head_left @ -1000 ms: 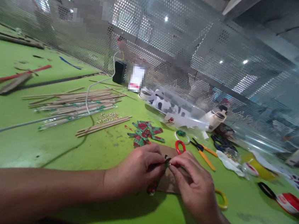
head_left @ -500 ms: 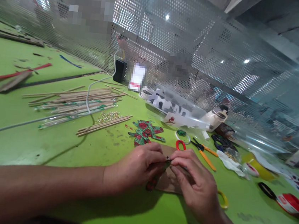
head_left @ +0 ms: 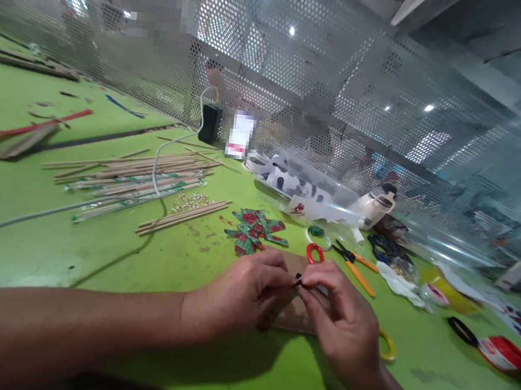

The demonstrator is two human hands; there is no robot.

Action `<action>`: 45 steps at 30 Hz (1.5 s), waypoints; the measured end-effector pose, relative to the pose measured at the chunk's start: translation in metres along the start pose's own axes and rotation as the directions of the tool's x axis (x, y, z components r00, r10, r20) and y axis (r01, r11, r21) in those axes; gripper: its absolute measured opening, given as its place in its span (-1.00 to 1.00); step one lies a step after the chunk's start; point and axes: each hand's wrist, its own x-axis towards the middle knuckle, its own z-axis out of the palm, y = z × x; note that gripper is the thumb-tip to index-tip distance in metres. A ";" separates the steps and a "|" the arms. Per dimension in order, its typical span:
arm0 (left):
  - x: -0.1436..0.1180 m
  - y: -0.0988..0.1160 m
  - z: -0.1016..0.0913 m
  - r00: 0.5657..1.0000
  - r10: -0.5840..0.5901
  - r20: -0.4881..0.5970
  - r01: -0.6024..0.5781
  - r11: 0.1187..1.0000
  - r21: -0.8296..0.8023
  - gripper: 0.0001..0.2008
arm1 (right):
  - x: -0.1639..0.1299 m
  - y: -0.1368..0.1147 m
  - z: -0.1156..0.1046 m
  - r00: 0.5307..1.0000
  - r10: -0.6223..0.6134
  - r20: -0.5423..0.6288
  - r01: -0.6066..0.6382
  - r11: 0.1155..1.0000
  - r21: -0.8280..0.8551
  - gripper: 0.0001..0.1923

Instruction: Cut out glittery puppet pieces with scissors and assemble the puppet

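Note:
My left hand (head_left: 240,295) and my right hand (head_left: 340,318) meet fingertip to fingertip over a brown cardboard piece (head_left: 297,313) on the green table (head_left: 96,252). Both pinch one small dark piece (head_left: 298,280) between thumb and fingers. A bit of red and green patterned paper shows under my left hand; what it belongs to I cannot tell. A pile of red and green patterned cutouts (head_left: 254,230) lies just beyond my left hand.
Thin wooden sticks (head_left: 132,175) and a white cable (head_left: 30,217) lie to the left. Red-handled scissors (head_left: 314,252), orange-handled cutters (head_left: 355,268), a yellow ring (head_left: 388,348), tape rolls (head_left: 500,350) and a white glue bottle (head_left: 375,207) sit to the right. A perforated metal screen (head_left: 301,69) backs the table.
My hands stay together on the small piece, the fingers shifting slightly. The red patterned bit under my left hand is now mostly hidden.

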 end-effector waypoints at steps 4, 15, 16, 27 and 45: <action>0.001 0.001 0.000 1.000 0.014 0.022 -0.014 1.000 -0.009 -0.74 | 0.002 0.001 -0.003 0.990 0.139 0.029 -0.141 0.985 0.094 -0.87; 0.001 0.000 0.000 1.000 0.015 -0.028 -0.015 1.000 0.002 -0.75 | 0.011 -0.002 -0.012 0.986 0.150 0.077 -0.159 0.979 0.130 -0.93; 0.001 0.001 0.000 0.999 0.009 -0.031 -0.009 1.000 -0.005 -0.75 | 0.011 -0.002 -0.011 0.991 0.122 0.064 -0.129 0.984 0.120 -0.92; 0.016 -0.014 -0.020 0.828 -0.550 0.111 0.448 0.528 -0.722 -0.44 | 0.016 0.007 -0.028 0.918 0.315 0.242 -0.390 0.829 0.401 -0.84; 0.018 0.001 -0.012 0.776 -0.629 0.054 0.429 0.463 -0.776 -0.59 | 0.011 0.002 -0.003 0.920 0.371 0.124 -0.390 0.853 0.347 -0.94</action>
